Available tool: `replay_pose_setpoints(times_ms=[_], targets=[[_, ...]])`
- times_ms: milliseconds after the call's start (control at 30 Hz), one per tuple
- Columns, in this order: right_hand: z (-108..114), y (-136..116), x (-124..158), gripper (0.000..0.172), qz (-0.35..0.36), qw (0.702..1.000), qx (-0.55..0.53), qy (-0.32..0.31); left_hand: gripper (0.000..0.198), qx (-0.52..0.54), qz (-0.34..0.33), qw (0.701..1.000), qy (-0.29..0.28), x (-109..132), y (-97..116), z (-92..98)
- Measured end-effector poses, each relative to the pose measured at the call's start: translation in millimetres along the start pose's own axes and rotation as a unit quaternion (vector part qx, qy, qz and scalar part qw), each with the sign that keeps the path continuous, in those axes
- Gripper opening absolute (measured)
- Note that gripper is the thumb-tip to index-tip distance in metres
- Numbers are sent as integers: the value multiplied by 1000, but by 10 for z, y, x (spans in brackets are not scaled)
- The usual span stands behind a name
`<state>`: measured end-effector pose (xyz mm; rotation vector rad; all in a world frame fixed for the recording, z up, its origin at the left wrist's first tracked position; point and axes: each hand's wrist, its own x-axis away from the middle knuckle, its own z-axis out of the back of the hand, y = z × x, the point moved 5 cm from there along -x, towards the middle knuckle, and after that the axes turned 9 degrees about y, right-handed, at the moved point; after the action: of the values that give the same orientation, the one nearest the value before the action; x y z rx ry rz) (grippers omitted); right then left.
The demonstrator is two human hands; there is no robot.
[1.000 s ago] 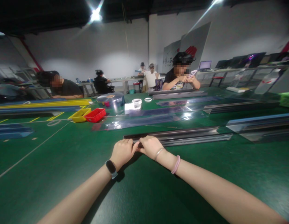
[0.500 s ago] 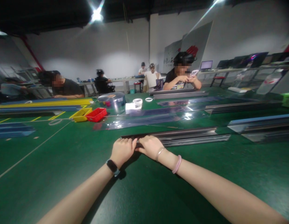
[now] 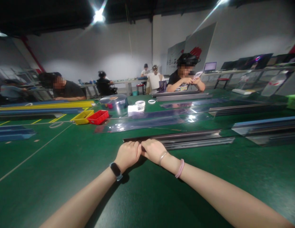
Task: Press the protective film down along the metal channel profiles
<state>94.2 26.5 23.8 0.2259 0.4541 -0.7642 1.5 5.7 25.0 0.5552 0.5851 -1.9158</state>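
Both hands meet at the left part of a long dark channel-shaped profile strip lying on the green table. My left hand, with a watch at the wrist, curls its fingers over the strip near its left end. Right beside it, my right hand is closed on the same strip, touching the left hand. The strip runs off to the right past my hands. Fingertips and the strip's near edge are hidden under the hands.
Clear plastic sheets lie beyond the strip. A red bin and a yellow bin stand to the left of them. At right are blue-edged profiles. A person holding a phone sits across the table.
My left hand has slid slightly right along the strip, closing the small gap to my right hand. The right hand has hardly moved.
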Motion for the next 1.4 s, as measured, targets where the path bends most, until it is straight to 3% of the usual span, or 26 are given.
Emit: replay_pose_setpoints(times_ms=[667, 1400], targets=[[-22, -1, 7, 20, -10, 1000, 5, -5, 32, -2, 8, 1000, 5, -6, 8, 17], [23, -27, 29, 27, -5, 1000, -3, 3, 27, -1, 25, 1000, 19, -8, 8, 84]])
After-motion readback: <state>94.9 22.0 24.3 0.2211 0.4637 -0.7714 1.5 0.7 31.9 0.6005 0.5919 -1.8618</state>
